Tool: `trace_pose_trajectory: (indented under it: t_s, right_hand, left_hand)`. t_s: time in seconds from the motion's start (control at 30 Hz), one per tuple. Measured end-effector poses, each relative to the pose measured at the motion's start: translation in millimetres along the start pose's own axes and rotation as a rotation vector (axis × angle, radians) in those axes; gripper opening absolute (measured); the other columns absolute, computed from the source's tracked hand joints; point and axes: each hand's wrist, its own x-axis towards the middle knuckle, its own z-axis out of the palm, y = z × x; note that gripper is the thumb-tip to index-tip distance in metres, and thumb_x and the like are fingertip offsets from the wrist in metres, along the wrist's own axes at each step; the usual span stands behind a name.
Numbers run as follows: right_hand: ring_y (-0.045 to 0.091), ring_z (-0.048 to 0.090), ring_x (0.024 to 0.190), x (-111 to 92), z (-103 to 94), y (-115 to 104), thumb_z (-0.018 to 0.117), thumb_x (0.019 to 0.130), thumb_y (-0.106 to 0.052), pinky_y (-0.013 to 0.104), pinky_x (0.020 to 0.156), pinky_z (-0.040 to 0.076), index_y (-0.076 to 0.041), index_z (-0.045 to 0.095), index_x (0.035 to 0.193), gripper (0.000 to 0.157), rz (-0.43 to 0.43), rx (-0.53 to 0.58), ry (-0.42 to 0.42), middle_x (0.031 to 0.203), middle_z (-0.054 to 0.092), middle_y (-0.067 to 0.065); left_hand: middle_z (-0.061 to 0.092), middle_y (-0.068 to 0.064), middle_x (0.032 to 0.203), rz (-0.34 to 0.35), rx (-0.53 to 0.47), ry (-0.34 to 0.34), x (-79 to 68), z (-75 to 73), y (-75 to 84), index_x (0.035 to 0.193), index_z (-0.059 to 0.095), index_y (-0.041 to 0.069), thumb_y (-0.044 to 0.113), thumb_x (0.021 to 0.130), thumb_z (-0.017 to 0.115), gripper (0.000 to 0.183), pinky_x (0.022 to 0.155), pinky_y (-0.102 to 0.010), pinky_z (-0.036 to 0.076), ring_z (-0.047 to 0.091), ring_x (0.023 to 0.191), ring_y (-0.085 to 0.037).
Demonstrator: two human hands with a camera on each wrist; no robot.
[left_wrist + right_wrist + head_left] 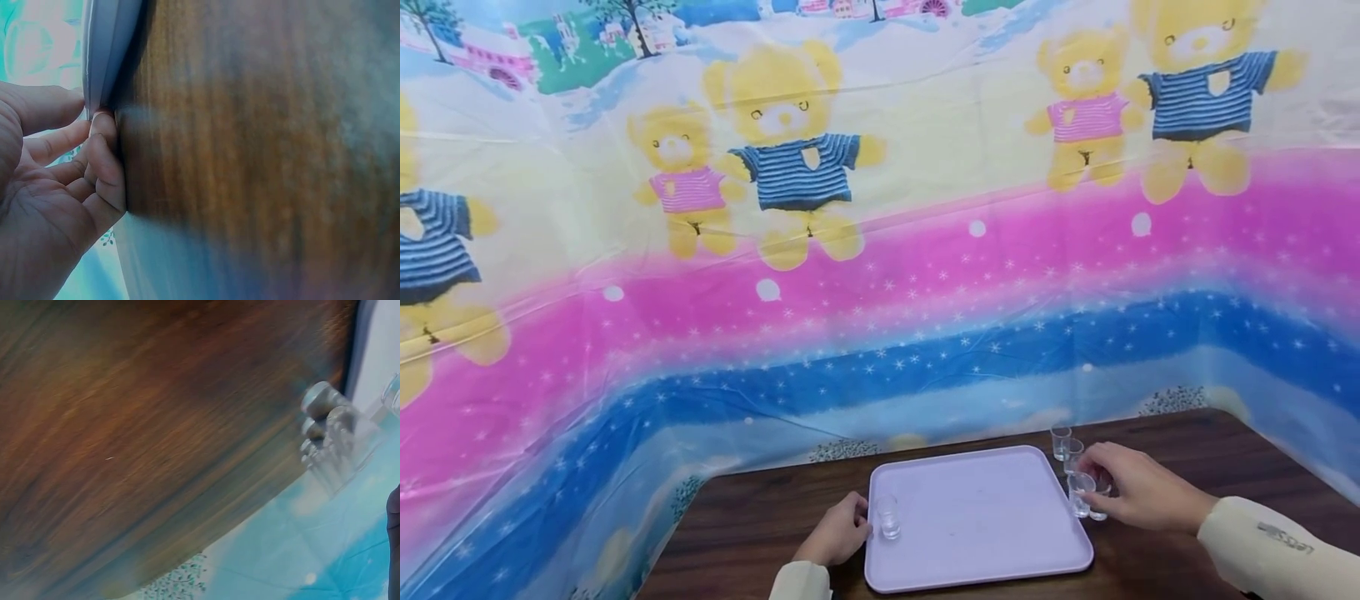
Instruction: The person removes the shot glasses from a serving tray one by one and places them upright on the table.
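My left hand (837,531) is at the left edge of a pale lilac tray (977,533). In the left wrist view its thumb and fingers pinch the tray's rim (103,56). A small clear shot glass (890,521) stands on the tray near that hand. Beyond the tray's right edge, my right hand (1142,492) pinches a clear shot glass (1079,493) between thumb and fingers. More shot glasses (1061,443) stand in a row beside and behind it, partly hidden by the fingers. The right wrist view shows that group of glasses (325,400) on the wood.
The dark brown wooden table (760,508) carries the tray and glasses. Behind it hangs a cloth (925,333) printed with bears, snowflakes and pink and blue bands, which runs down along the table's back and sides.
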Motion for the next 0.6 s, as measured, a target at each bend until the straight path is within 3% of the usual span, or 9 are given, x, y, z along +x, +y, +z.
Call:
trace_pose_trajectory:
  t_s: [0.27, 0.6]
  right_hand:
    - [0.001, 0.047, 0.07, -14.1, 0.4, 14.4, 0.077, 0.078, -0.028, 0.024, 0.059, 0.043, -0.018, 0.058, 0.091, 0.024, -0.032, -0.007, 0.016, 0.081, 0.051, -0.011]
    - [0.0, 0.046, 0.066, -24.3, 2.3, 27.1, 0.076, 0.077, -0.035, 0.024, 0.056, 0.042, -0.02, 0.058, 0.086, 0.026, 0.081, 0.003, -0.055, 0.076, 0.05, -0.012]
  left_hand:
    - [0.054, -0.006, 0.08, -0.014, -0.007, -0.006, 1.9, 1.2, -1.4, 0.106, 0.052, 0.001, 0.001, 0.088, 0.058, 0.019, 0.062, -0.037, 0.045, 0.053, 0.07, -0.02]
    - [0.053, -0.007, 0.079, -0.038, -0.005, -0.011, 2.4, 0.8, 0.0, 0.107, 0.052, 0.001, 0.001, 0.088, 0.058, 0.02, 0.061, -0.036, 0.045, 0.052, 0.069, -0.02]
